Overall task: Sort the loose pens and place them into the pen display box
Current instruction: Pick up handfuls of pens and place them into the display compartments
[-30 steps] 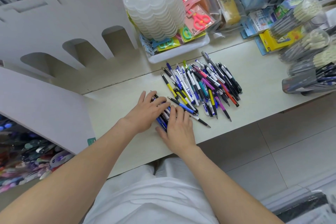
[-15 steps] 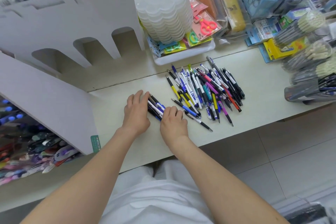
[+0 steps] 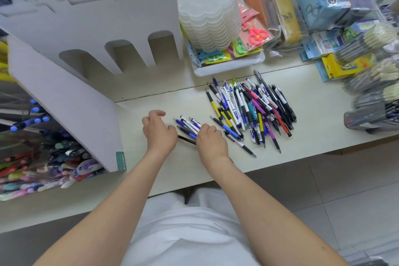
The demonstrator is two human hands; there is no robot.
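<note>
Head view: pens in two groups on pale tabletop (image 3: 313, 114).
Small bundle (image 3: 187, 123): flat between both hands, long axes slanting far-left to near-right.
Right hand (image 3: 212, 139): fingers curled over bundle's near ends, grasping it.
Left hand (image 3: 158, 134): just left of bundle, loosely curled, holding nothing.
Main pile (image 3: 248, 110): right of bundle, tips mostly toward near edge.
Display box (image 3: 121, 26): far-left, apart.

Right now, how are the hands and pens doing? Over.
Left hand loose, holding nothing. Right hand curled on small pen bunch. Main pen pile lies on table, right of hands. Nothing between hands and display box.
</note>
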